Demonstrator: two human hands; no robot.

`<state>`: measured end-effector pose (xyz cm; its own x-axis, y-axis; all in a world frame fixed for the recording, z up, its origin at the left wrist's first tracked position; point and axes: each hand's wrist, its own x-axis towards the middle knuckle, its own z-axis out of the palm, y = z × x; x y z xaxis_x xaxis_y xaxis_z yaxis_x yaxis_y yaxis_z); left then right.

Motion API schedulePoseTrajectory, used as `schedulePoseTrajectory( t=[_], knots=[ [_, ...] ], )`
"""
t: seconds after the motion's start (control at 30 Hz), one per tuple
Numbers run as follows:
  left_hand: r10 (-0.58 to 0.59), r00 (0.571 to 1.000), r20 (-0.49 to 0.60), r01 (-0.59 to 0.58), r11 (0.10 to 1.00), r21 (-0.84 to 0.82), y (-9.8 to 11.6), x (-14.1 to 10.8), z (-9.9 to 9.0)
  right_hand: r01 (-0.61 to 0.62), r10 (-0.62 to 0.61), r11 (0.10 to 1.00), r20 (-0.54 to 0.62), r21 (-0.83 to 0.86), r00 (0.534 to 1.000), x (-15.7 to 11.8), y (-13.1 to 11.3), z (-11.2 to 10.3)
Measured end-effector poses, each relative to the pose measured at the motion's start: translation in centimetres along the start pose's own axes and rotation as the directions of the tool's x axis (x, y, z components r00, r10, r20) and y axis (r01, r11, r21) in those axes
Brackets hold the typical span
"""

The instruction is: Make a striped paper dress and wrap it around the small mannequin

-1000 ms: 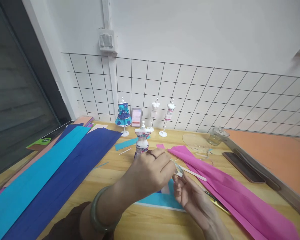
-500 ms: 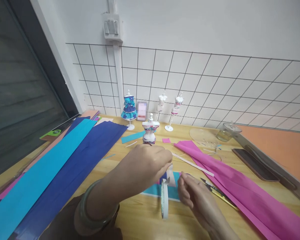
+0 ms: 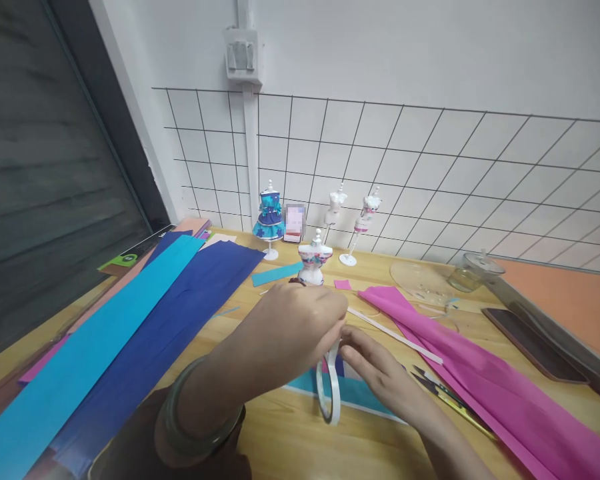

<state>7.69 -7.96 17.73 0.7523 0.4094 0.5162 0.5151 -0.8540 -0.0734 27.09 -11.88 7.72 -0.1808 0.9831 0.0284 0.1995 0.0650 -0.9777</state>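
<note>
My left hand (image 3: 300,323), with a green bangle on its wrist, is closed and holds a roll of white tape (image 3: 329,387) that hangs edge-on beneath its fingers. Close against it, the fingers of my right hand (image 3: 373,363) are closed by the top of the tape; what they pinch is too small to name. Under both hands lies a teal piece (image 3: 363,393) with a white edge and dark blue and pink patches. Just behind my left hand stands a small white mannequin (image 3: 314,261) with a patterned band round its chest.
Long teal (image 3: 105,320) and dark blue sheets (image 3: 180,327) cover the left. Pink crepe sheet (image 3: 460,360), scissors (image 3: 450,397) and a phone (image 3: 533,343) lie right. Further back are a mannequin in a blue dress (image 3: 270,217), other mannequins and a glass jar (image 3: 467,273).
My right hand has moved left and up to meet my left hand at the tape. The tape roll has swung and turned slightly. The whole view has shifted a little.
</note>
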Motion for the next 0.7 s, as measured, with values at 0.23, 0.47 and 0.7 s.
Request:
schedulePoseTrajectory(
  t=[0.23,0.47,0.7],
  knots=[
    [0.011,1.0,0.027,-0.01,0.999,-0.047,0.2,0.0,0.0,-0.103,0.117,0.977,-0.064,0.187,0.991,-1.4,1.5,2.4],
    [0.034,0.998,0.061,-0.032,0.999,-0.037,0.2,-0.2,-0.4,-0.12,0.149,0.942,-0.071,0.312,0.986,-1.1,1.9,4.1],
    [-0.009,0.999,0.051,0.016,0.99,-0.142,-0.4,-0.3,-0.3,-0.117,0.148,0.931,-0.067,0.346,0.987,-0.7,1.8,4.4]
  ],
)
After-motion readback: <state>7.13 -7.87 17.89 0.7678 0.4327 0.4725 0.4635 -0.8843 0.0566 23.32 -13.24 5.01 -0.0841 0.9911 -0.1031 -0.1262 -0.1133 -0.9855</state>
